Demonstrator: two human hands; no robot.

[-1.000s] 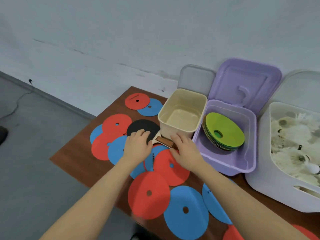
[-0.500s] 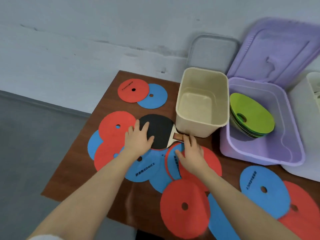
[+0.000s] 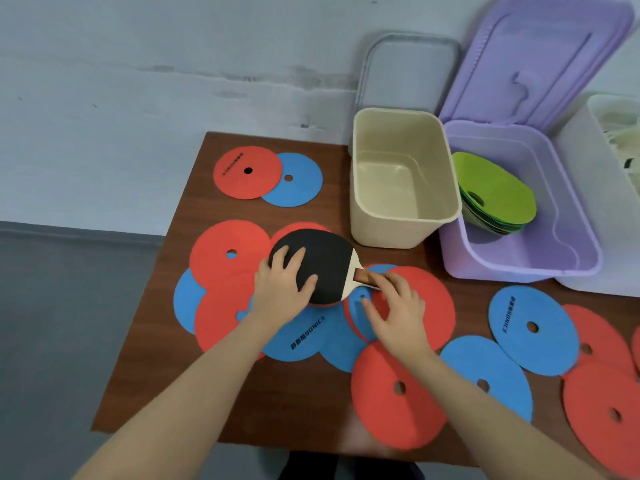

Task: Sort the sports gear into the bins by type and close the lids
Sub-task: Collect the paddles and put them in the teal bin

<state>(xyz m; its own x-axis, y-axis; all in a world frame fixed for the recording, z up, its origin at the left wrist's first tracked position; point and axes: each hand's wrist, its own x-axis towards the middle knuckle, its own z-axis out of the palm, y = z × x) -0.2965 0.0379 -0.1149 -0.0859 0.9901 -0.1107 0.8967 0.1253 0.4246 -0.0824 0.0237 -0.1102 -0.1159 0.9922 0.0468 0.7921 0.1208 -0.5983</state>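
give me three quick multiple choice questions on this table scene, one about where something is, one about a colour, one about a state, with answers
1. Where does the table tennis bat lie?
A. inside the cream bin
B. on the flat discs in front of the cream bin
C. inside the purple bin

2. What colour are the discs stacked in the purple bin?
A. green
B. red
C. blue

3. What state is the cream bin in?
A. lid shut
B. open and full of discs
C. open and empty

Answers:
1. B: the bat's black face rests on red and blue discs, with the left hand flat on it and the right hand at its handle.
2. A: only green discs show inside the purple bin.
3. C: its bare floor shows, with no lid on it.
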